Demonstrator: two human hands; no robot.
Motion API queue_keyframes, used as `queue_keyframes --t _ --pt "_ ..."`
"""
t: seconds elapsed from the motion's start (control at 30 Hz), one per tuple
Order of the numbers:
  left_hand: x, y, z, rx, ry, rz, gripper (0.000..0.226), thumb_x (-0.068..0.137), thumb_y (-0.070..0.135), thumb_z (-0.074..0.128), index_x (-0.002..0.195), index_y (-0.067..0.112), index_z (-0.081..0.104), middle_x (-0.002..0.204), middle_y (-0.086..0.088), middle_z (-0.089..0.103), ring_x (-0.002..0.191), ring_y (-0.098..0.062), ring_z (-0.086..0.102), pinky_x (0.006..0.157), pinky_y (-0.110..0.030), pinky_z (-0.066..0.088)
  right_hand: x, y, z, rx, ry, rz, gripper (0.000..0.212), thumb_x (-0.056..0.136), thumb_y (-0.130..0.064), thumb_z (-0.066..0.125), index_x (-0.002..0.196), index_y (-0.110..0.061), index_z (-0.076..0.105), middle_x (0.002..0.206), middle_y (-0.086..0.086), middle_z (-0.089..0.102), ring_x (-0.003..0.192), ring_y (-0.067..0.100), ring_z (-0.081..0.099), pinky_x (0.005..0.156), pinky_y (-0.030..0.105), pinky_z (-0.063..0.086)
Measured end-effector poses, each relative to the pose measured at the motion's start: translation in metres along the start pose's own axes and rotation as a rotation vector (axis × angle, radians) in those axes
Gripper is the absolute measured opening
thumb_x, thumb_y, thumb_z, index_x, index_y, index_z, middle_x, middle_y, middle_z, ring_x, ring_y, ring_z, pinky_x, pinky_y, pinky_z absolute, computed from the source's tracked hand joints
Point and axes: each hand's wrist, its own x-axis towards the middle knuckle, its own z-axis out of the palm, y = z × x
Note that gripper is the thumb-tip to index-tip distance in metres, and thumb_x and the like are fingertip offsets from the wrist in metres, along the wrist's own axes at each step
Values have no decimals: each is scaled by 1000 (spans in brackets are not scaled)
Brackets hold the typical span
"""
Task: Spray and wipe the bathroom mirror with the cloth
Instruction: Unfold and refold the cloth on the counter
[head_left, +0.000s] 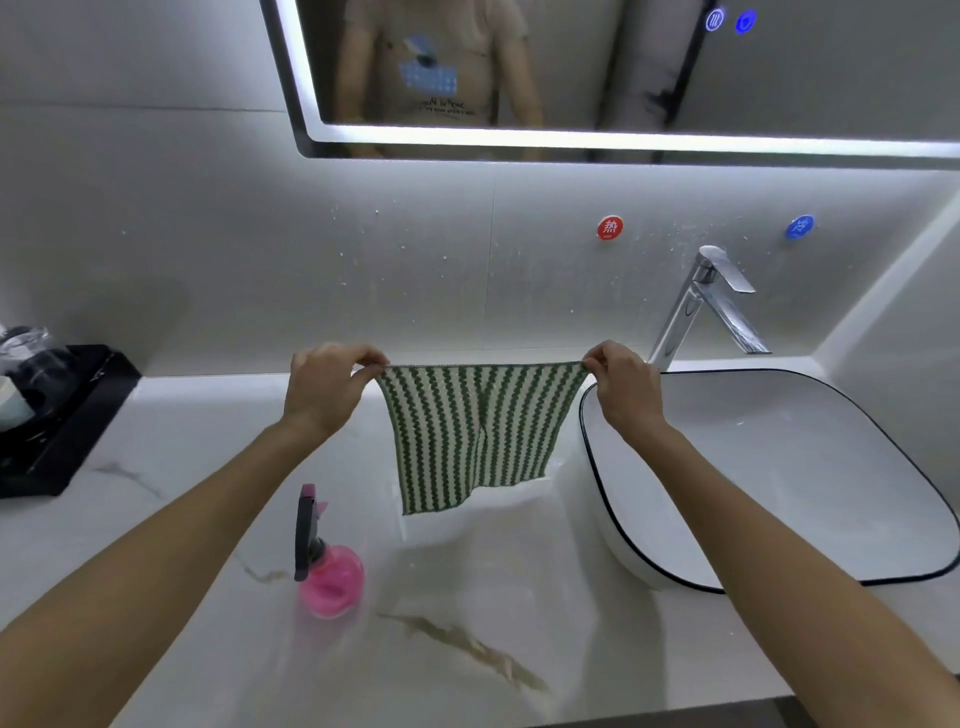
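A green-and-white striped cloth hangs spread out above the white counter. My left hand pinches its top left corner and my right hand pinches its top right corner. The cloth's lower edge hangs just above the counter. A pink spray bottle with a dark trigger head stands on the counter below my left hand, untouched. The lit-edged bathroom mirror hangs on the wall above, showing a person's torso in reflection.
A white basin with a black rim sits at the right, with a chrome tap behind it. Red and blue round stickers mark the wall. A black tray with items stands at the left on the marble counter.
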Motion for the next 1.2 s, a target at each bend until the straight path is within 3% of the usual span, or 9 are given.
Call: queue_keyframes --t 0.23,0.37,0.47,0.53,0.63,0.7,0.8,1.0,1.2 --pt "-22 -5 15 -50 5 79 12 78 14 73 90 12 74 86 -4 74 78 -24 68 81 -46 51 -15 12 12 -6 40 -11 15 94 -16 55 93 -5 64 89 10 67 80 31 60 76 41 39" --pt "-57 -13 19 -17 -132 249 16 72 13 78 87 15 74 81 1 74 72 -19 69 78 -45 52 -61 33 22 -38 21 -76 4 85 -5 66 81 -7 67 78 9 65 73 32 58 70 33 30" --pt "-90 -14 23 30 -229 369 19 66 12 82 82 17 73 76 4 72 67 -15 67 80 -40 51 -106 56 32 -95 27 -178 18 70 3 77 73 -11 67 77 5 64 77 25 55 74 33 29" --pt "-117 -10 26 39 -236 463 3 76 21 73 79 22 73 74 8 71 67 -10 66 83 -31 46 -134 72 37 -101 47 -279 19 68 0 77 72 -13 65 79 4 63 84 17 47 79 35 28" --pt "-153 -7 32 32 -260 520 43 94 43 36 78 25 72 75 12 70 69 -5 64 81 -22 37 -171 90 41 -110 80 -409 8 70 -11 69 71 -15 62 83 3 60 89 17 47 84 39 31" --pt "-173 -6 35 26 -261 522 55 99 45 24 80 25 72 78 12 70 71 -4 64 80 -19 36 -190 98 42 -120 83 -441 6 77 -17 63 72 -15 64 86 2 60 94 18 49 89 42 32" --pt "-202 -3 41 24 -262 478 56 99 46 23 83 25 72 81 13 70 75 -4 64 81 -18 36 -215 109 45 -142 92 -473 17 82 -22 52 74 -16 66 90 3 63 99 21 51 95 47 32" --pt "-239 1 48 -23 -198 270 56 98 50 25 85 24 72 80 13 70 73 -3 63 73 -14 36 -246 122 54 -170 88 -547 9 79 -15 57 78 -18 65 87 1 65 96 20 52 91 41 34" --pt "-269 -3 59 -61 -172 214 51 97 49 32 84 21 72 80 12 70 73 -3 60 69 -15 39 -257 132 61 -177 35 -568 13 80 -16 54 78 -18 68 84 1 64 94 20 53 93 43 35"
